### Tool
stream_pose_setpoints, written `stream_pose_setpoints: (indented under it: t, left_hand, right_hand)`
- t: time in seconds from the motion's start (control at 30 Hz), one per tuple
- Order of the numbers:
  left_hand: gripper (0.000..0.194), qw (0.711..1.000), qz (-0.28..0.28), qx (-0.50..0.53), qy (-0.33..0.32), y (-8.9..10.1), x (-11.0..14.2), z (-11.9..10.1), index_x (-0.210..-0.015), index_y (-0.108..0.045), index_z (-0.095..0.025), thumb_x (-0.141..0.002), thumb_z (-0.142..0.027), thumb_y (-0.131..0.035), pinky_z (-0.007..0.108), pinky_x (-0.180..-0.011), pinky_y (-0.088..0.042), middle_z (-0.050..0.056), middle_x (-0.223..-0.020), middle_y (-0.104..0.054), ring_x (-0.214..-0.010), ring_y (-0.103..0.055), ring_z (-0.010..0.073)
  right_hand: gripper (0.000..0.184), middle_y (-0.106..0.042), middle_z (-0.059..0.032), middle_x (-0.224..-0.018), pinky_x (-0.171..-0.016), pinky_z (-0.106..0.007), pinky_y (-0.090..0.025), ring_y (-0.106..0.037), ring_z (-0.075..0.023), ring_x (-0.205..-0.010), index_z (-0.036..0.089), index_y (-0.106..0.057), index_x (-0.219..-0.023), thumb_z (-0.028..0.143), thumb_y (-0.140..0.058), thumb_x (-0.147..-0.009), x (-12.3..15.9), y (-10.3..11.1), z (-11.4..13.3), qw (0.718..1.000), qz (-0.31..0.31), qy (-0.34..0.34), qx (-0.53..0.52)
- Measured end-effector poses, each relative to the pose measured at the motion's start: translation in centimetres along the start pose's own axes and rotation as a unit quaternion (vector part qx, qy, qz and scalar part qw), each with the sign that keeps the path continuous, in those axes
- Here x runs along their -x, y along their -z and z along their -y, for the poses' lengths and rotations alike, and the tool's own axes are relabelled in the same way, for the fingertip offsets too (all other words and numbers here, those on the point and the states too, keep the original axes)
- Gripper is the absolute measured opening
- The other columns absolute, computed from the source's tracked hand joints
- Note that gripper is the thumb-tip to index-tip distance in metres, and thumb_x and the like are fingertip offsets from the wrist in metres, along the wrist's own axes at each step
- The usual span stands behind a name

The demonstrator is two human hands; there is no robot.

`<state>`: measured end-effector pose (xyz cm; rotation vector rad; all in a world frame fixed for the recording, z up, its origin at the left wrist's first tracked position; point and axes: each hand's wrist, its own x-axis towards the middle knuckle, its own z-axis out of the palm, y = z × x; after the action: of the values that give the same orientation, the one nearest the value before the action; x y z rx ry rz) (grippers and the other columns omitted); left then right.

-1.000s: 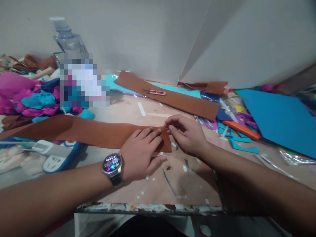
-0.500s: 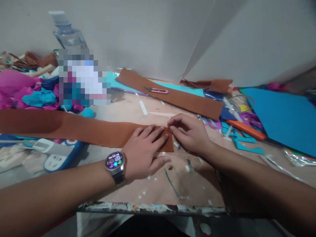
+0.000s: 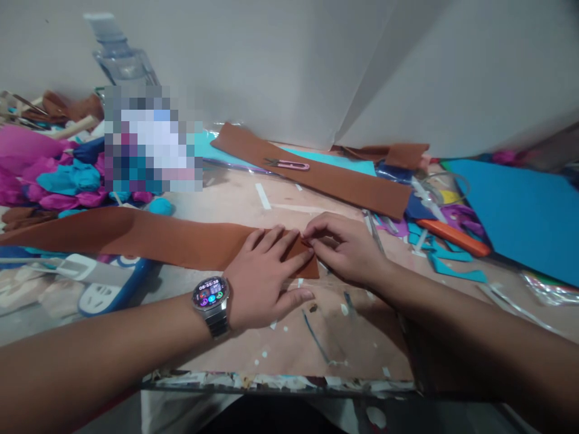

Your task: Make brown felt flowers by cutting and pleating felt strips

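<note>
A long strip of brown crepe paper (image 3: 181,241) runs across the table from the left, its near end under my hands. My left hand (image 3: 266,277), with a watch (image 3: 210,293) on the wrist, lies flat on this end with fingers spread. At the strip's upper right corner, the thumb and fingertips of my right hand (image 3: 346,244) are pinched on the paper's edge. Farther back, a second brown strip (image 3: 353,190) lies at a slant, and pink-handled thread snips (image 3: 292,164) rest on it.
An orange cutter (image 3: 455,237) lies right among blue scraps (image 3: 456,265), beside a large blue sheet (image 3: 529,211). To the left are a white-and-blue power strip (image 3: 102,289), crumpled pink and blue paper (image 3: 72,178) and a plastic bottle (image 3: 122,63). The table's front edge (image 3: 280,381) is close to me.
My right hand has moved slightly left and down, its fingertips now pinching the paper's corner. At far left, the strip has lifted and curled. My left hand stays in place.
</note>
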<state>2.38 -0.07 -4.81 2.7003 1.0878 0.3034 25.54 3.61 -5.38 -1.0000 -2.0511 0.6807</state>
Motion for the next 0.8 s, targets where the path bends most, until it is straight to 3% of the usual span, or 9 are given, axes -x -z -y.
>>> stream_pose_setpoints:
  t: [0.5,0.67,0.8]
  left_hand:
    - [0.080,1.000,0.004,0.004,-0.006,0.05,0.01,0.02,-0.158,-0.050,-0.025,-0.098,-0.077,-0.043,0.070,-0.123,-0.025,0.019,-0.171,-0.037,-0.159,-0.028,0.0477]
    - [0.080,1.000,0.005,0.002,-0.006,0.01,0.00,0.07,-0.159,-0.050,-0.026,-0.098,-0.077,-0.042,0.071,-0.123,-0.025,0.020,-0.172,-0.036,-0.159,-0.028,0.0478]
    - [0.081,1.000,0.006,-0.001,-0.005,-0.03,-0.01,0.08,-0.159,-0.050,-0.026,-0.097,-0.078,-0.041,0.070,-0.123,-0.025,0.020,-0.171,-0.037,-0.159,-0.028,0.0471]
  right_hand:
    - [0.017,-0.073,-0.0046,-0.097,-0.085,-0.039,-0.056,-0.068,-0.0227,-0.092,0.025,-0.068,-0.101,0.012,-0.064,-0.091,-0.27,0.52,-0.11,0.995,0.033,0.057,0.071]
    - [0.011,-0.074,-0.0046,-0.090,-0.080,-0.041,-0.055,-0.067,-0.0251,-0.089,0.025,-0.070,-0.098,0.017,-0.069,-0.091,-0.15,0.43,-0.49,0.991,-0.016,0.029,0.131]
    - [0.017,-0.076,-0.0035,-0.085,-0.078,-0.041,-0.055,-0.068,-0.0253,-0.086,0.025,-0.073,-0.104,0.024,-0.079,-0.088,0.04,0.33,-0.74,0.987,-0.046,-0.025,0.151]
